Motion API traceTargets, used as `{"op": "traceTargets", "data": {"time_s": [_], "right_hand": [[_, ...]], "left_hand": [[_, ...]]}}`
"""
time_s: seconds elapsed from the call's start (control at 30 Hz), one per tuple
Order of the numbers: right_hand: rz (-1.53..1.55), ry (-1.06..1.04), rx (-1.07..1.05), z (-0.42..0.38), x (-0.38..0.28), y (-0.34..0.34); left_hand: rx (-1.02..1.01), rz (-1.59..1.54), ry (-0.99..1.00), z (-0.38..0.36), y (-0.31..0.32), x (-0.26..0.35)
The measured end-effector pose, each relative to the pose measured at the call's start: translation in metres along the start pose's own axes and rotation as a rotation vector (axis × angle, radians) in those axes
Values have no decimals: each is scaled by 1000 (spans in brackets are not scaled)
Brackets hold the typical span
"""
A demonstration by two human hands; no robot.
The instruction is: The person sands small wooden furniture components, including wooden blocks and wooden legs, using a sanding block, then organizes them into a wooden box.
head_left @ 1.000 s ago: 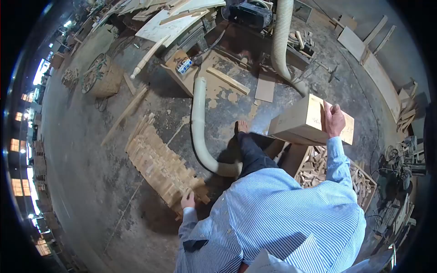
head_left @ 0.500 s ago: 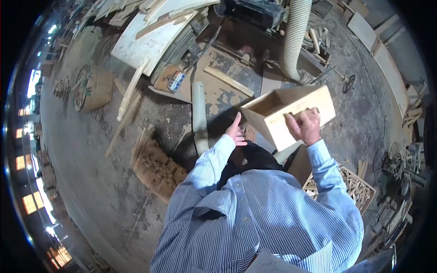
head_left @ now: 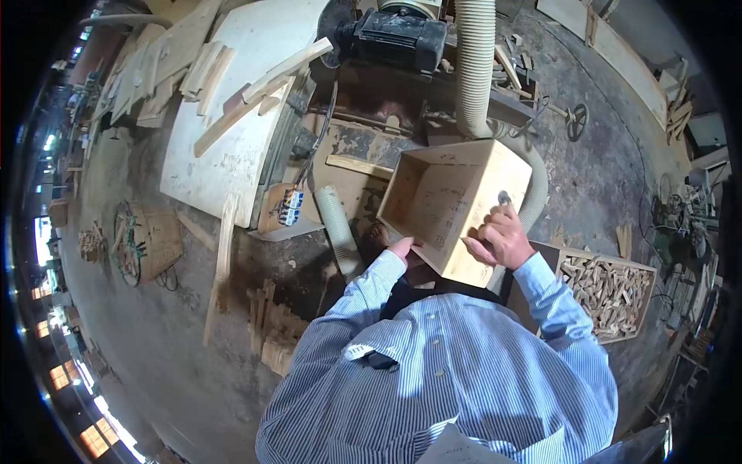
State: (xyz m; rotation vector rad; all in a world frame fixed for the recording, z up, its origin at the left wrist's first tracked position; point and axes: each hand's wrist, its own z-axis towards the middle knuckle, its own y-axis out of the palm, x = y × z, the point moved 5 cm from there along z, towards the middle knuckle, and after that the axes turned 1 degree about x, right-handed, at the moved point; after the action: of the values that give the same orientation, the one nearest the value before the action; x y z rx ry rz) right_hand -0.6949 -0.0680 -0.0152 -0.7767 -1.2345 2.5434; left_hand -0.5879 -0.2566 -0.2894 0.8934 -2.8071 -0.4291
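A pale wooden box (head_left: 440, 201) is tilted in front of me, its open side turned up and pencil-like writing visible on the inner panel. My left hand (head_left: 403, 247) grips its lower left edge, thumb on the rim and the other fingers mostly hidden by the box. Against the outer right panel rests my right hand (head_left: 503, 238), fingers curled, one fingertip at a dark round hole (head_left: 504, 198) in the wood.
A ribbed hose (head_left: 474, 69) runs down behind the box, beside a dark motor (head_left: 398, 39). At left stands a white-topped table (head_left: 209, 174) with wood strips. A crate (head_left: 655, 298) of wood offcuts lies at right, and a basket (head_left: 158, 240) at far left.
The box has turned so its interior faces me more, and it has come slightly left. My left hand has gone from open beside it to holding its edge. The view has shifted.
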Motion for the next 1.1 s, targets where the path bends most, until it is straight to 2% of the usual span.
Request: {"op": "traceTargets", "data": {"time_s": [0.07,0.17,0.23,0.3,0.33,0.4,0.5,0.53,0.6,0.63,0.7,0.73,0.77,0.83,0.87,0.9,0.97,1.0,1.1], "right_hand": [[-67,152,-96,-23,10,15],[-83,333,-124,-51,15,38],[-118,511,-162,-65,22,45],[-158,737,-144,-89,30,55],[-149,741,-149,-105,32,65],[-37,1079,-84,-157,53,90],[78,1269,-102,-225,78,140],[97,1301,-119,-240,86,156],[129,1381,-173,-262,99,185],[187,1400,-146,-267,108,196],[242,1455,-160,-278,124,217],[263,1464,-144,-286,132,229],[284,1510,-140,-290,139,239],[413,1610,-69,-310,149,266],[377,1525,-70,-322,153,279],[481,1612,-8,-313,157,282],[535,1623,40,-314,164,299],[539,1624,38,-320,167,308],[546,1590,2,-328,174,329]], "left_hand": [[14,-37,-12,19,-4,9],[30,2,-53,87,-37,11],[153,306,-2,112,-54,24],[220,301,-7,129,-65,35],[236,229,10,145,-73,39],[330,126,63,161,-78,53],[305,54,157,207,-94,79],[323,68,155,230,-104,87],[403,42,352,269,-130,108],[419,56,347,282,-134,120],[452,122,494,300,-142,147],[359,618,843,369,-212,150],[367,629,834,376,-216,160],[508,129,396,374,-203,180],[560,207,404,357,-180,196],[571,211,400,358,-175,204],[560,189,567,372,-174,225],[547,40,582,388,-178,233],[594,117,499,416,-193,251]]}}
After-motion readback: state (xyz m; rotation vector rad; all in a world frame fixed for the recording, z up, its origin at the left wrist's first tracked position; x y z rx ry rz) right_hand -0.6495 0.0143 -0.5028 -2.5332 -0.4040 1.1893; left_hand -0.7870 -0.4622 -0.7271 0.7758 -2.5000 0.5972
